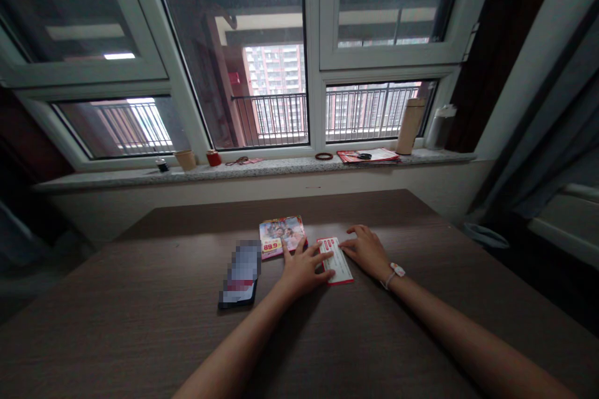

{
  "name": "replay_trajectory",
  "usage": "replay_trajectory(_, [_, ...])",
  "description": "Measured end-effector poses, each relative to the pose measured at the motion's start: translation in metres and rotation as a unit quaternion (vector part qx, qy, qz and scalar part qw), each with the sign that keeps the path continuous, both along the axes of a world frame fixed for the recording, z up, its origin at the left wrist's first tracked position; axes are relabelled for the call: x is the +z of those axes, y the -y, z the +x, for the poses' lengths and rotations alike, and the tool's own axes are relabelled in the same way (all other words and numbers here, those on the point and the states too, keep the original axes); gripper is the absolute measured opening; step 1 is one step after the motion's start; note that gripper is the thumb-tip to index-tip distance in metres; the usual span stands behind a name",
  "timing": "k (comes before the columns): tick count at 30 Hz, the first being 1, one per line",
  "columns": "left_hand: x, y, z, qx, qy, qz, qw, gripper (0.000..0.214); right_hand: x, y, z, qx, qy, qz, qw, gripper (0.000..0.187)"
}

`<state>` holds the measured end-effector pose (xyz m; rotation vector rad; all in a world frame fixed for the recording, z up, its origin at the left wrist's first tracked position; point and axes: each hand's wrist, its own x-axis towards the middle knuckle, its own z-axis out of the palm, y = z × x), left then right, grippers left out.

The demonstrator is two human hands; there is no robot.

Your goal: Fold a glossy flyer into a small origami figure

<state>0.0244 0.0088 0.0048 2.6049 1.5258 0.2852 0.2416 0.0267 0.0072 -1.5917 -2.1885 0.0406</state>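
Resting left hand [302, 269], spread wide, on red-edged card [340, 267], clasping nothing | curling right hand [367, 252] loosely at card's right edge, unable to tell if pinching | lying flat on table [154, 274], beside booklet [282, 232] | apparently mid-handling, not yet lifting, remainder unclear

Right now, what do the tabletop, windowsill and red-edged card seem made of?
Tabletop: probably wood-grain laminate, low sheen, with fine streaks. Windowsill: apparently granite-like stone, dark speckles on pale grey, polish unclear. Red-edged card: likely paper or cardstock, thin, flat, printed; gloss unclear.
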Motion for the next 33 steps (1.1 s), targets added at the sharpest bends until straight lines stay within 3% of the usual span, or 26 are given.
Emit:
replay_trajectory(17, [0.001, 0.0, 0.0, -0.004, 0.002, 0.003, 1.0, 0.049, -0.01, -0.018, -0.012, -0.055, 0.012, 0.039, 0.998, 0.024])
replay_trajectory(25, [0.003, 0.001, 0.001, 0.004, 0.0, -0.003, 1.0, 0.049, -0.018, -0.023, -0.007, -0.026, -0.096, 0.033, 0.995, 0.023])
replay_trajectory(33, [0.001, 0.0, 0.0, -0.005, 0.002, 0.01, 1.0, 0.049, -0.017, -0.024, -0.005, -0.007, -0.087, 0.001, 0.996, 0.018])
